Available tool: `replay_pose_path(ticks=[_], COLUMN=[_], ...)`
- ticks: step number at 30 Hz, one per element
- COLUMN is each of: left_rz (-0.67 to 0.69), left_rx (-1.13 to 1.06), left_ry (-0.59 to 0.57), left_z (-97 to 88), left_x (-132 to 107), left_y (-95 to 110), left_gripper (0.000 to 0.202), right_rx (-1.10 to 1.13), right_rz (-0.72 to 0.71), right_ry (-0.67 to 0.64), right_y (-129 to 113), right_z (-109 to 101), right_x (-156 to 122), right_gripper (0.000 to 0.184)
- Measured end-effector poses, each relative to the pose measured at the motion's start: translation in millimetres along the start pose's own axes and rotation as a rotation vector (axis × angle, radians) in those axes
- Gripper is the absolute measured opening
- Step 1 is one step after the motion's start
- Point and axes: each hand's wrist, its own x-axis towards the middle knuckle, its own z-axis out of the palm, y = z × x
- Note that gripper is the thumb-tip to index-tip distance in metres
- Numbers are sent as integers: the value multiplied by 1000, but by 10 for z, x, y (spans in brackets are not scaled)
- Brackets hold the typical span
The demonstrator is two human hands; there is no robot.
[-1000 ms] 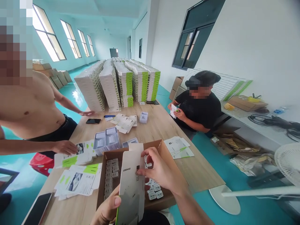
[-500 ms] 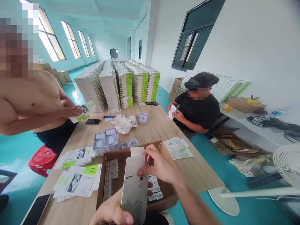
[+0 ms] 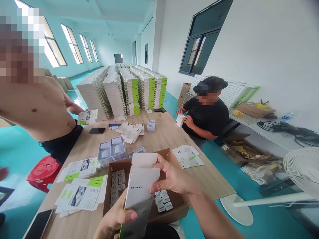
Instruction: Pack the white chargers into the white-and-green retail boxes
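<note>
White CEUKAZ carton (image 3: 139, 192), top flap (image 3: 143, 160) folded open, held nearly upright with a slight tilt above a brown cardboard box (image 3: 180, 209) on a long wooden table (image 3: 159, 136). Left hand (image 3: 116, 214) clamped around the carton's lower part, thumb on the printed face; right hand (image 3: 171, 177) closed on its right edge, the two hands apart with the carton between them. Rows of small white blister packs (image 3: 161, 200) lying in the box on both sides of the carton. Just beside the box, plastic trays (image 3: 111, 151) and loose printed sheets (image 3: 79, 196); one phone (image 3: 40, 224) at the near table edge, another phone (image 3: 97, 130) farther along. Shirtless co-worker (image 3: 37, 106) standing at the table's left side, printed card (image 3: 87, 117) raised in one hand. Seated co-worker in a black T-shirt (image 3: 205, 114) beyond the table's right side, small white box (image 3: 179, 120) between both hands. Tall stacks of white boxes with green edges (image 3: 132, 89) lined up at the table's far end; white pedestal fan (image 3: 301, 169) at right.
</note>
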Motion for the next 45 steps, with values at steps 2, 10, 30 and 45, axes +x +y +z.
replay_pose_path(ticks=[2,10,30,45], left_rz=[28,-3,141,181], left_rx=[40,-48,349,399], left_ry=[85,490,604,668], left_z=[-43,36,119,379], left_x=[43,161,225,157], left_y=[-1,-159,-176,-95], left_gripper=[93,62,48,52], right_rx=[35,89,191,414], right_rz=[-36,-128,10,34], right_ry=[39,376,629,404], right_y=[14,377,695,454], right_z=[45,506,797,176], right_x=[-18,-14,-106,27], right_gripper=[43,46,51,64])
